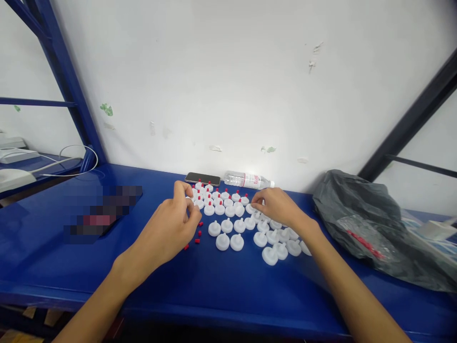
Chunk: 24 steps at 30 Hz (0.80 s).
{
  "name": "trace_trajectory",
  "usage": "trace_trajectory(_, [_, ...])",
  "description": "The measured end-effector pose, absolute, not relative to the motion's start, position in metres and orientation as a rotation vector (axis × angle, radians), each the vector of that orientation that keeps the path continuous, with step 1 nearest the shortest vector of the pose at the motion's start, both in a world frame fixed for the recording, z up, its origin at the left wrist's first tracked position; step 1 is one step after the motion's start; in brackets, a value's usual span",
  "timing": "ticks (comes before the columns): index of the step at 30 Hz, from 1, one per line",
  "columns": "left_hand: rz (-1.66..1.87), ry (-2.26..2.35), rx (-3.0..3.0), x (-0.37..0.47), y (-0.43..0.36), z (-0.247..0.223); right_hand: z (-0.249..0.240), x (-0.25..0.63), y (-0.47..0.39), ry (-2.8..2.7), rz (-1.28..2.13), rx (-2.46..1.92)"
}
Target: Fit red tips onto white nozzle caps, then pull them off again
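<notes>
White round nozzle caps [223,242] with thin upright stems stand in loose groups on the blue table. Those at the back left carry small red tips [209,203] on their stems. My left hand [171,224] is at the left edge of the red-tipped group, fingers curled in a pinch; whatever they hold is hidden. Just below its fingertips lie several loose red tips [197,241]. At the right group, my right hand [276,206] has thumb and fingers closed at the top of a white nozzle cap [250,209]. Its wrist hangs over other bare-stemmed caps.
Behind the caps, a black phone [202,179] and a clear plastic bottle [246,179] lie by the wall. A dark plastic bag [342,209] sits at right, with a clear bag of red tips [367,244] on it. Blue posts [71,71] rise at left.
</notes>
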<state>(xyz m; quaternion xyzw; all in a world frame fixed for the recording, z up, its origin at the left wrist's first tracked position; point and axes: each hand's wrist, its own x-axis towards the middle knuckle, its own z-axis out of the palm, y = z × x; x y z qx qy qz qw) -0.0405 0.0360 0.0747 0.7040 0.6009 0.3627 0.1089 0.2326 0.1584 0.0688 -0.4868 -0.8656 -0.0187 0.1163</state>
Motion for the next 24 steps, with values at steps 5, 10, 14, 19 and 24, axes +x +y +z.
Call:
trace_trajectory(5, [1.056,1.782,2.051,-0.041,0.035,0.075,0.07,0.23,0.155,-2.528,-0.039,-1.297])
trace_trajectory(10, [1.076,1.782,2.012,-0.042,0.035,0.074,0.066,0.223,0.151,-2.557,0.076,-1.071])
trace_trajectory(14, [1.067,1.771,2.043,-0.041,0.035,0.075,0.061,0.221,0.152,-2.571,0.091,-1.039])
trace_trajectory(19, [1.049,1.77,2.073,-0.041,0.035,0.075,0.059,0.222,0.156,-2.59,0.135,-1.063])
trace_trajectory(24, [1.04,1.762,2.081,-0.041,0.035,0.075,0.061,0.222,0.155,-2.602,0.12,-1.083])
